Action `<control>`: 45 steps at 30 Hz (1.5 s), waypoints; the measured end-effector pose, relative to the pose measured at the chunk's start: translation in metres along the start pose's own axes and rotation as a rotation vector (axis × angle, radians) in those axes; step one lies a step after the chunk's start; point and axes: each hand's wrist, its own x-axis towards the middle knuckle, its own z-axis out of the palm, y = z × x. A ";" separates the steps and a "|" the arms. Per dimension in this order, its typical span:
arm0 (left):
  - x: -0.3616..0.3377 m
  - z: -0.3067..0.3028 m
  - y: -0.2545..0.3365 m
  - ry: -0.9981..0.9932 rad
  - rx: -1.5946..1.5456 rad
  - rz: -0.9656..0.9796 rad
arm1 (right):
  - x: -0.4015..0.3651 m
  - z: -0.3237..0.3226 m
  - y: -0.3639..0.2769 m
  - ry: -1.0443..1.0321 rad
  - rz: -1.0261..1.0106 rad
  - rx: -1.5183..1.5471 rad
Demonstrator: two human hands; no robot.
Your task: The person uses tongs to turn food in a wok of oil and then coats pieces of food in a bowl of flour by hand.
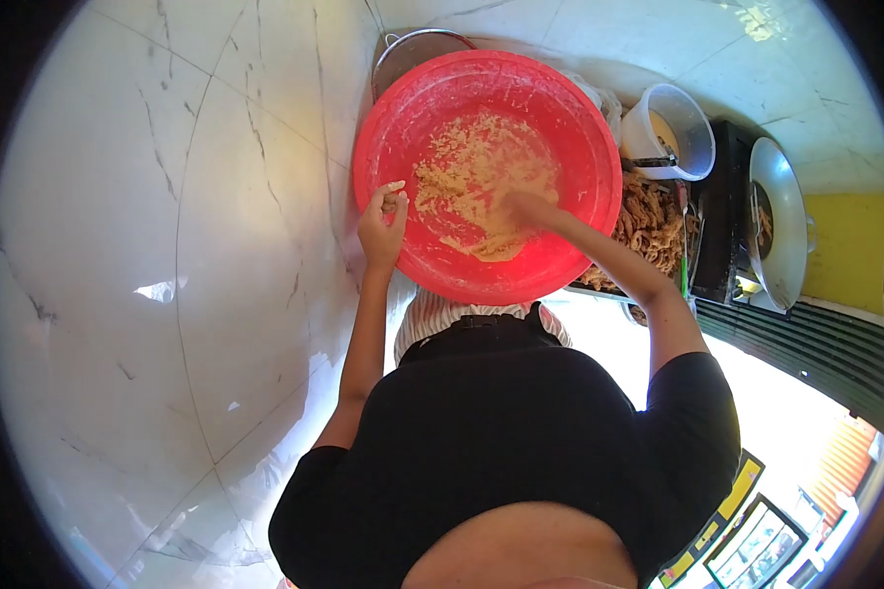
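Note:
A large red basin (584,201) fills the upper middle of the head view, with a crumbly, yellowish floury mixture (471,172) spread over its bottom. My left hand (383,224) is over the basin's left rim, its fingers loosely bent and a little apart, with pale dough or flour on the tips. Nothing shows between those fingers. Deep in the basin, my right hand (530,209) is in the mixture at the right of centre. Motion smears it, and its fingers are lost in the blur.
Right of the basin sits a tray of brown fried pieces (648,221). Behind it stands a translucent white bucket (692,133), and farther right a wide metal pan (791,221) over a black stove (722,216). A marbled tile wall (196,196) rises on the left.

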 end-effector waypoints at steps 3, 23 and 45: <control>0.000 0.000 -0.001 -0.003 -0.017 0.013 | -0.002 0.021 -0.007 -0.042 -0.259 -0.026; 0.000 0.000 -0.001 -0.014 -0.009 0.031 | 0.016 0.002 0.002 0.401 0.091 -0.318; 0.000 -0.002 0.003 -0.078 0.085 0.045 | 0.037 0.002 0.039 0.399 -0.050 0.142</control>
